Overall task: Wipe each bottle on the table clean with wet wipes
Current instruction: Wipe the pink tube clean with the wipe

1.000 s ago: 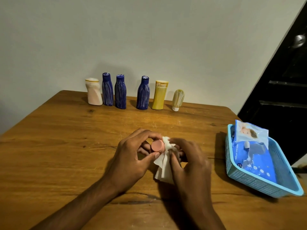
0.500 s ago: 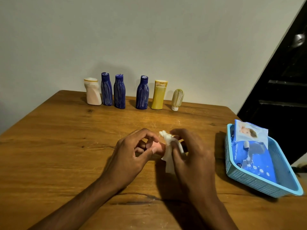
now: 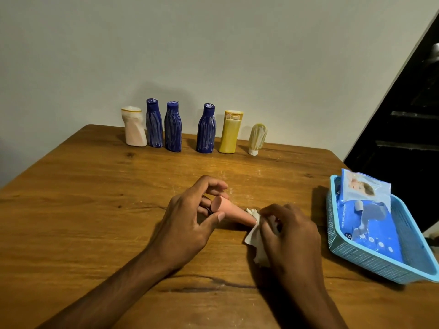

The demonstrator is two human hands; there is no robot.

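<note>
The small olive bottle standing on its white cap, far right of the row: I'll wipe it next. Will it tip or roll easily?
Probably tippy: the olive bottle balances on a narrow white cap, its body wider above. Its rounded body would likely roll once down. White streaks on it may make the grip slippery.

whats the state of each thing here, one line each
pink bottle: tilted, held in both hands
wipe: crumpled, wrapped on the pink bottle's far end
left hand: pinching the bottle's cap end
right hand: gripping the wipe
six bottles: upright, smeared
wipes pack: in basket
</note>
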